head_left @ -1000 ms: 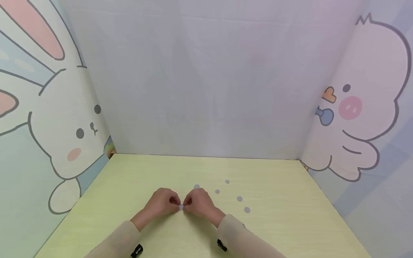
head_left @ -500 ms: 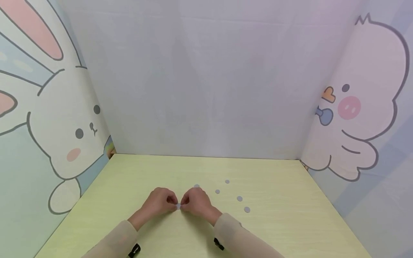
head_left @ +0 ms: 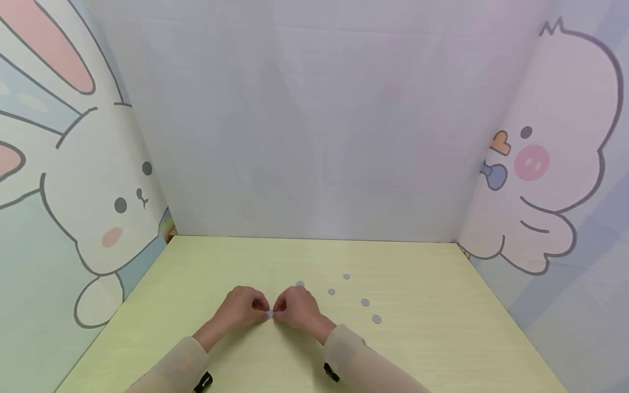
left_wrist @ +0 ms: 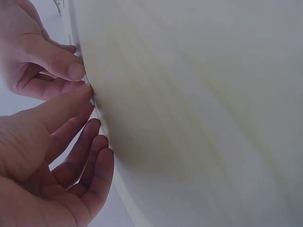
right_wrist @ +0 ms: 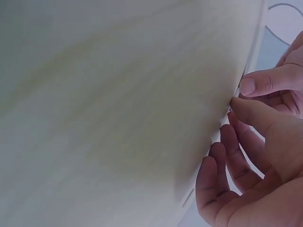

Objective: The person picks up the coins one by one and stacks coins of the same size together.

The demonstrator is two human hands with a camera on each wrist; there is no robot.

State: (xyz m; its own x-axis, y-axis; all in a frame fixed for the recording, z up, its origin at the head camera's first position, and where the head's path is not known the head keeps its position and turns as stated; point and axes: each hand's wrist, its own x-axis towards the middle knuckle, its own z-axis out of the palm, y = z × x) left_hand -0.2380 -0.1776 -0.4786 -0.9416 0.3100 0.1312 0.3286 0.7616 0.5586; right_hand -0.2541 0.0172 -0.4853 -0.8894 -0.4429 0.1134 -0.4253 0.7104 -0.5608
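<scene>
A small flat grey disc [head_left: 270, 314] lies low at the tabletop between the fingertips of both hands in the head view. From one side my left hand [head_left: 242, 305] pinches its edge with thumb and forefinger, and my right hand [head_left: 297, 307] pinches the opposite edge. Most of the disc is hidden by the fingers. In the left wrist view, the left hand [left_wrist: 57, 146] has its other fingers loosely bent against the table surface. The right wrist view shows the right hand [right_wrist: 255, 156] in a similar pose, its thumb and fingertips close to the other hand's.
Behind the right hand another grey disc [head_left: 300, 283] is partly covered. Further grey discs, such as one at the back [head_left: 346, 277] and one nearer [head_left: 377, 319], lie scattered to the right on the pale yellow table [head_left: 417, 344]. Cartoon-printed cloth walls surround the table.
Both hands have shifted slightly left together, with the disc between their fingertips moving along. The other discs have stayed in place.
</scene>
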